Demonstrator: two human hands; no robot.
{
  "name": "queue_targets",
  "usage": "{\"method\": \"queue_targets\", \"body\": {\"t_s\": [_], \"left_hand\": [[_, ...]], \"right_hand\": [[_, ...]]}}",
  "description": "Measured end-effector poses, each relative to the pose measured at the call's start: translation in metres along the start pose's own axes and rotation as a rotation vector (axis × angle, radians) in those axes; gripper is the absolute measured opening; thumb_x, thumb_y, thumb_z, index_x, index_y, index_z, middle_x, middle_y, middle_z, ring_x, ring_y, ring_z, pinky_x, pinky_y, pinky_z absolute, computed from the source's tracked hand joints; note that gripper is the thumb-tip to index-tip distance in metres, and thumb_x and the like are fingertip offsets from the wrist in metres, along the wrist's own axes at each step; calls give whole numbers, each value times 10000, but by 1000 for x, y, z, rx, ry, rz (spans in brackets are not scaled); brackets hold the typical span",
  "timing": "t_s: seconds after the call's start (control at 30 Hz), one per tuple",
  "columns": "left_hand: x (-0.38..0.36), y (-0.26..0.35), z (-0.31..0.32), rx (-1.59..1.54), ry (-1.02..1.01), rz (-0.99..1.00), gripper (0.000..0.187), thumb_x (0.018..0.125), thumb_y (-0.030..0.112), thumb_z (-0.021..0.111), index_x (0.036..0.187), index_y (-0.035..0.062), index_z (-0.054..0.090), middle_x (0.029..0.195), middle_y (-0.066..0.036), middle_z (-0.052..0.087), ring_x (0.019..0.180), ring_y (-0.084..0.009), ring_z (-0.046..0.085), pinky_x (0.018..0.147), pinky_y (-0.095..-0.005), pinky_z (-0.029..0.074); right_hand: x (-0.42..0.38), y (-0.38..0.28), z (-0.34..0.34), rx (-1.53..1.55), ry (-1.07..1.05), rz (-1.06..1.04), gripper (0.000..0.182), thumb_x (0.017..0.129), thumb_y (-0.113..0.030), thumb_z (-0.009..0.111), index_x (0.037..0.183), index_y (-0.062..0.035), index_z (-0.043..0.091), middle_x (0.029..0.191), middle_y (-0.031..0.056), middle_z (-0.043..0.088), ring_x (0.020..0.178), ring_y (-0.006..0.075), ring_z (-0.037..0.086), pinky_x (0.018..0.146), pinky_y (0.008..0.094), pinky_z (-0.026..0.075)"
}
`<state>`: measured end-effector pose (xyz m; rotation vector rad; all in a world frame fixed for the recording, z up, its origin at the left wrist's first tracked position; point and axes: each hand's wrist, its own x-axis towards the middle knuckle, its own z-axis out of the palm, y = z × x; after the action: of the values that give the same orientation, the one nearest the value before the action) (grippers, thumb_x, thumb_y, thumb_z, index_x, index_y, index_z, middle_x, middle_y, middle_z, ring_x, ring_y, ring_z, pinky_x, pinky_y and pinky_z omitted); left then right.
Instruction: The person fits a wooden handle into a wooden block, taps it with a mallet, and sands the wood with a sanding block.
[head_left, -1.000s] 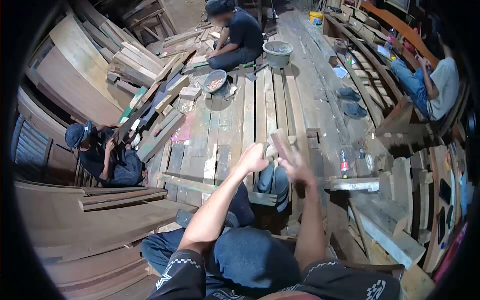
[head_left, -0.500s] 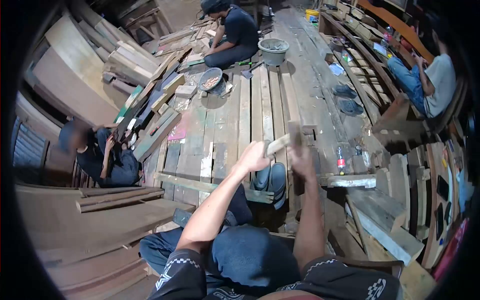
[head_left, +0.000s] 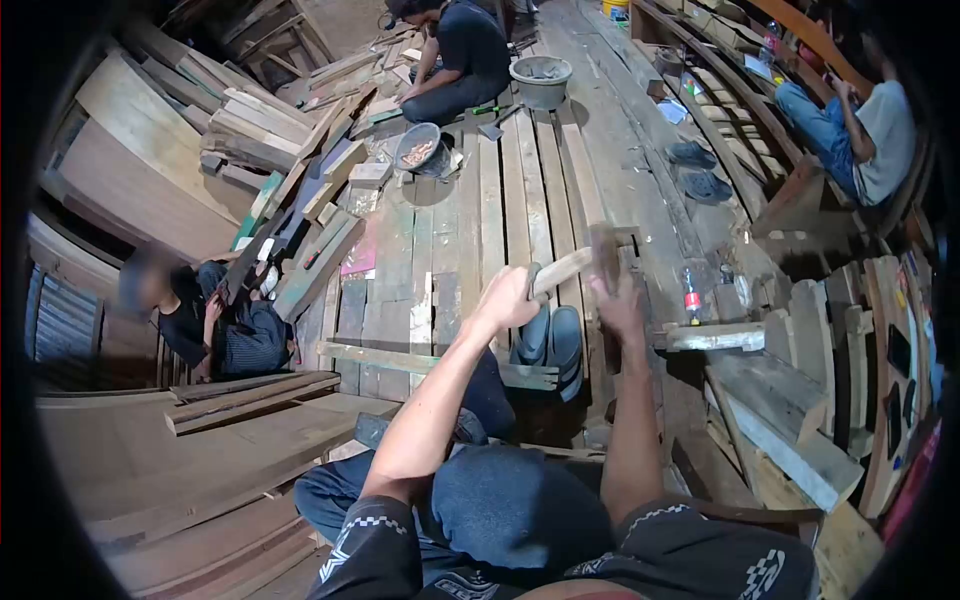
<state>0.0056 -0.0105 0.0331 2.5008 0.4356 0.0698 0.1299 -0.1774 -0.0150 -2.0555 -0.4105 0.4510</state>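
Observation:
My left hand (head_left: 508, 298) is wrapped around the pale handle of what looks like a wooden mallet (head_left: 565, 272). The handle slants up to the right and meets a dark brown wooden block (head_left: 605, 258), apparently the mallet's head. Just below that block, my right hand (head_left: 620, 305) is closed and slightly blurred; what its fingers hold is hidden. Beneath the hands, a pair of dark slippers (head_left: 566, 345) rests on the floor, beside a crosswise wooden strip (head_left: 440, 362).
A person (head_left: 460, 65) sits at the back near a grey tub (head_left: 541, 82) and a bucket of wood bits (head_left: 418, 147). Another person (head_left: 215, 310) sits at left, a third (head_left: 850, 140) at right. Stacked boards (head_left: 150, 150) line the left; a bottle (head_left: 691, 295) stands at right.
My view has shifted a little, so the surroundings sit differently in it. Both hands and the mallet-like tool stay together, the handle showing slightly longer between them.

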Motion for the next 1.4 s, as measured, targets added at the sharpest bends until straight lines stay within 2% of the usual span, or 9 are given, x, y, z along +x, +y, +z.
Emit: {"method": "queue_targets", "body": {"t_s": [0.1,0.13,0.27,0.37,0.4,0.8,0.93,1.07,1.4], "left_hand": [[-1,10,-3,-84,45,-23,328,719,160,688,991,-12,627,841,-284,621,862,-432,616,721,-472,478],[3,2,-2,-58,52,1,347,727,171,688,1020,-3,629,860,-278,629,872,-425,620,734,-473,482],[1,1,0,26,23,-7,337,738,208,711,958,-26,610,798,-268,621,836,-443,609,695,-476,472],[3,12,-2,-6,35,-3,325,745,205,703,951,-28,608,766,-274,613,811,-446,609,687,-463,476],[1,14,-5,-67,56,-6,320,745,200,701,950,-27,609,761,-275,612,810,-447,610,689,-461,477],[-2,1,2,-21,48,1,281,709,141,680,924,-13,584,797,-265,620,846,-439,611,711,-492,474],[1,3,4,18,19,-8,294,701,139,693,935,-8,592,811,-264,624,858,-431,613,720,-494,471],[4,-1,6,-34,55,4,298,703,133,681,954,-9,608,810,-269,623,855,-431,615,717,-493,474],[1,1,4,-51,52,-5,287,705,148,667,945,2,608,826,-263,631,858,-438,615,715,-504,475]], "right_hand": [[8,10,15,24,-40,-763,609,834,-344,664,1271,53,514,1106,301,620,1085,391,598,944,409,448],[-22,-28,-3,142,-267,-319,627,840,-339,656,1328,13,479,1204,300,573,1131,369,575,961,403,443],[-3,6,7,-157,119,38,588,825,-337,650,1298,-12,521,1134,303,597,1087,382,591,916,442,461],[-13,-29,-14,41,-163,97,537,826,-326,647,1257,-20,556,1114,272,618,1045,389,608,880,422,477],[-5,-4,10,153,45,-537,483,830,-319,644,1203,-17,588,1043,243,652,979,396,629,825,420,497],[-12,-17,5,2,-321,-267,535,825,-371,651,1166,35,583,924,283,658,919,461,629,815,465,505],[-5,-6,5,-212,14,-29,592,818,-364,661,1214,58,532,935,309,636,942,456,626,799,485,491],[-8,1,23,74,-128,-493,464,845,-347,641,1048,70,623,891,266,664,856,344,670,718,441,508],[-12,-16,11,47,-226,-408,448,834,-325,633,1167,-27,594,807,268,650,819,411,661,699,455,509]]}}
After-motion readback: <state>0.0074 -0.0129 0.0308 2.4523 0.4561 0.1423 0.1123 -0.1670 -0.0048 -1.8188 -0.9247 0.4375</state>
